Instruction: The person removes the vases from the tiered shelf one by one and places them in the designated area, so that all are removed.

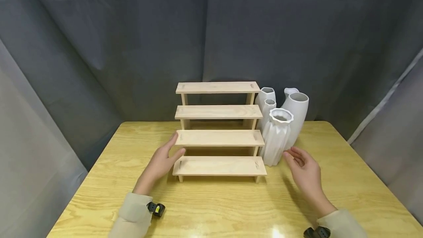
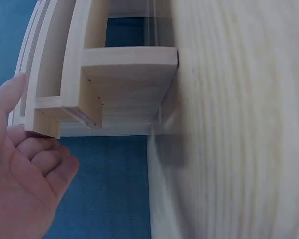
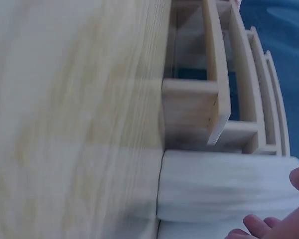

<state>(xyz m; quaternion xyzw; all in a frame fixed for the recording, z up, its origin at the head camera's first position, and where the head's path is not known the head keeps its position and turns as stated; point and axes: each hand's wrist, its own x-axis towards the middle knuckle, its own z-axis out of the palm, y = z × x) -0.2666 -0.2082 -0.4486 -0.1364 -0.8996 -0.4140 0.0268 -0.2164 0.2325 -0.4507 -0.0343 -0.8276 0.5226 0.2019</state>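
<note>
A pale wooden four-step stand [image 1: 219, 139] stands on the table. My left hand [image 1: 162, 161] is at its left end, thumb and forefinger spread beside the lower steps. In the left wrist view the fingers [image 2: 45, 159] lie against a board end, bent a little. To the right of the stand, white vases cluster close together. The front one is a fluted vase [image 1: 277, 139] with a scalloped rim. My right hand [image 1: 305, 173] is beside its base with loosely bent fingers; whether they touch it I cannot tell. In the right wrist view white vase sides [image 3: 224, 184] lie near the fingertips.
Behind the fluted vase stand a tall smooth vase [image 1: 297, 113], a narrow vase [image 1: 266, 115] and others partly hidden. The yellow wood-grain table [image 1: 211, 205] reaches back to a dark grey curtain [image 1: 148, 39]. Light grey cloth [image 1: 29, 150] hangs at the left.
</note>
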